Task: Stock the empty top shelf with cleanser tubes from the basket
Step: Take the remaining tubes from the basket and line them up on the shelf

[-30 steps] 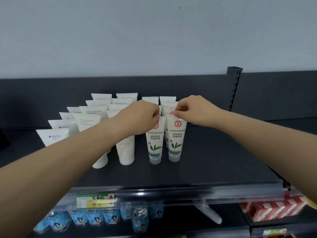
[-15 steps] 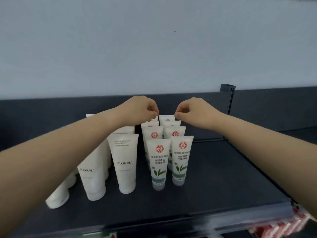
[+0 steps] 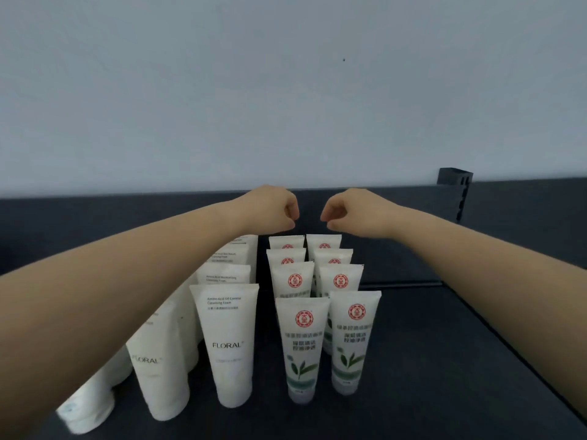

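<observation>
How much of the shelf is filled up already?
Lots: white tubes and leaf tubes stand in rows on the shelf. The left hand and right hand hover curled above the back row, holding nothing. The shelf's right side is bare, so more could fit. No basket in view.

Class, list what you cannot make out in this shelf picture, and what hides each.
- Basket: outside the head view.
- White tubes at left: head view, largely covered by the left forearm.
- Nearest left tube: head view, label blurred.
- Rear red-seal tubes: head view, lower parts behind front ones.
</observation>
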`<state>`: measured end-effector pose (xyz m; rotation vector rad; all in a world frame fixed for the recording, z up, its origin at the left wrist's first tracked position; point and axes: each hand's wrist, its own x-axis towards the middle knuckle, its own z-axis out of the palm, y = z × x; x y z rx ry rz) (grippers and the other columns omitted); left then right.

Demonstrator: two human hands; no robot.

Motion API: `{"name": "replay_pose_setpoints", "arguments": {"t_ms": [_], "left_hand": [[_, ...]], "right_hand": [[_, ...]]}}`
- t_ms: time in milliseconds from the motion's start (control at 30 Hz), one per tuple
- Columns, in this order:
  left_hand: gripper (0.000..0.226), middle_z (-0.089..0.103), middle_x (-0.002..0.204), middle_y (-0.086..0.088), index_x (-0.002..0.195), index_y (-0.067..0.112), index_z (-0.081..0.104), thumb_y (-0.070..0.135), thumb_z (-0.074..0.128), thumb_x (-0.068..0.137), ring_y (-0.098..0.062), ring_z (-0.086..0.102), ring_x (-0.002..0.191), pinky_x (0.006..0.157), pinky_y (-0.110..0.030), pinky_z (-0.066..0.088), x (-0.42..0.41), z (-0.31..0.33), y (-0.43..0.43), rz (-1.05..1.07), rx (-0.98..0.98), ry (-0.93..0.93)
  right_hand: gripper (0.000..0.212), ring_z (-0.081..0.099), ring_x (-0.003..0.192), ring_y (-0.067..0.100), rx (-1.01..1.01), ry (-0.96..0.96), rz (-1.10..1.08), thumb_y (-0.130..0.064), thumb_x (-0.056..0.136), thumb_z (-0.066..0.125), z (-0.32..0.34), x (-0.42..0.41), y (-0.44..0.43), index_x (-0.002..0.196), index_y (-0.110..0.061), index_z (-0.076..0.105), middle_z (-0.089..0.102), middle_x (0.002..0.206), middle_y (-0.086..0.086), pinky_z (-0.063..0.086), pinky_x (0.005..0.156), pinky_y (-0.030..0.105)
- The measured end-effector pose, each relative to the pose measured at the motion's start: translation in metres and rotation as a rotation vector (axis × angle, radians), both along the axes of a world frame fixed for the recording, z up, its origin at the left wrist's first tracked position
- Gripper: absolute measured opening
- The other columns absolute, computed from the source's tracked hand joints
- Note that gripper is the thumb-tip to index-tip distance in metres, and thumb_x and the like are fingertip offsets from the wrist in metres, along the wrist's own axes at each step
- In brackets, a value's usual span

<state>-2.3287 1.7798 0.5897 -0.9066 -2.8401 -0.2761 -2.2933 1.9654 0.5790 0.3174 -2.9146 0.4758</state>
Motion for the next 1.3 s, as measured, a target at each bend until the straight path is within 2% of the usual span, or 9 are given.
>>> {"name": "replay_pose_setpoints", "arguments": {"t_ms": [167, 333, 467, 633, 767, 1000, 1300], "left_hand": [[0.026, 0.064, 0.109, 0.003, 0.114, 0.015, 0.064, 0.020, 0.062, 0.088, -0.013, 0.057, 0.099, 0.085, -0.024, 0.046, -0.023, -0.012, 0.004, 0.035, -0.047, -0.069], [0.019, 0.064, 0.095, 0.009, 0.104, 0.018, 0.068, 0.026, 0.065, 0.087, -0.010, 0.058, 0.091, 0.079, -0.024, 0.045, -0.036, -0.022, 0.007, 0.033, -0.079, -0.107], [0.016, 0.066, 0.084, 0.008, 0.095, 0.017, 0.072, 0.027, 0.071, 0.083, -0.014, 0.062, 0.089, 0.078, -0.029, 0.050, -0.040, -0.027, 0.009, 0.019, -0.118, -0.116], [0.017, 0.071, 0.090, 0.001, 0.095, 0.015, 0.072, 0.027, 0.071, 0.083, -0.016, 0.065, 0.083, 0.073, -0.029, 0.052, -0.040, -0.031, 0.011, 0.015, -0.128, -0.106], [0.018, 0.071, 0.092, 0.003, 0.100, 0.016, 0.074, 0.025, 0.070, 0.084, -0.013, 0.061, 0.081, 0.075, -0.028, 0.051, -0.038, -0.031, 0.013, 0.006, -0.118, -0.075], [0.020, 0.072, 0.098, 0.001, 0.103, 0.013, 0.074, 0.023, 0.068, 0.086, -0.015, 0.062, 0.088, 0.080, -0.028, 0.050, -0.037, -0.034, 0.010, -0.008, -0.096, -0.031], [0.019, 0.072, 0.096, 0.002, 0.102, 0.014, 0.074, 0.022, 0.068, 0.086, -0.011, 0.059, 0.081, 0.077, -0.026, 0.049, -0.036, -0.035, 0.008, -0.010, -0.087, -0.036]], "right_hand": [[0.026, 0.058, 0.101, 0.012, 0.026, -0.064, 0.016, -0.018, 0.089, 0.060, -0.014, -0.024, 0.005, 0.114, -0.019, 0.065, 0.064, 0.114, -0.003, 0.042, 0.084, 0.021], [0.024, 0.059, 0.096, 0.010, 0.022, -0.097, 0.022, -0.019, 0.089, 0.062, -0.024, -0.036, 0.011, 0.113, -0.017, 0.068, 0.067, 0.110, -0.002, 0.043, 0.081, 0.021], [0.018, 0.067, 0.089, 0.016, 0.029, -0.121, 0.040, -0.018, 0.088, 0.063, -0.025, -0.040, 0.011, 0.104, -0.014, 0.071, 0.071, 0.101, 0.000, 0.053, 0.081, 0.028], [0.014, 0.071, 0.082, 0.022, 0.039, -0.139, 0.067, -0.012, 0.088, 0.064, -0.025, -0.042, 0.009, 0.098, -0.009, 0.073, 0.071, 0.094, 0.004, 0.058, 0.081, 0.037], [0.016, 0.070, 0.082, 0.020, 0.075, -0.107, 0.073, -0.013, 0.090, 0.062, -0.024, -0.040, 0.007, 0.102, -0.010, 0.072, 0.069, 0.094, 0.002, 0.057, 0.078, 0.031], [0.016, 0.063, 0.074, 0.015, 0.099, -0.075, 0.068, -0.013, 0.090, 0.062, -0.025, -0.036, 0.008, 0.101, -0.009, 0.072, 0.070, 0.095, 0.004, 0.055, 0.079, 0.030], [0.016, 0.069, 0.077, 0.020, 0.096, -0.091, 0.051, -0.014, 0.091, 0.061, -0.025, -0.034, 0.011, 0.102, -0.009, 0.071, 0.069, 0.095, 0.003, 0.054, 0.075, 0.027]]}}
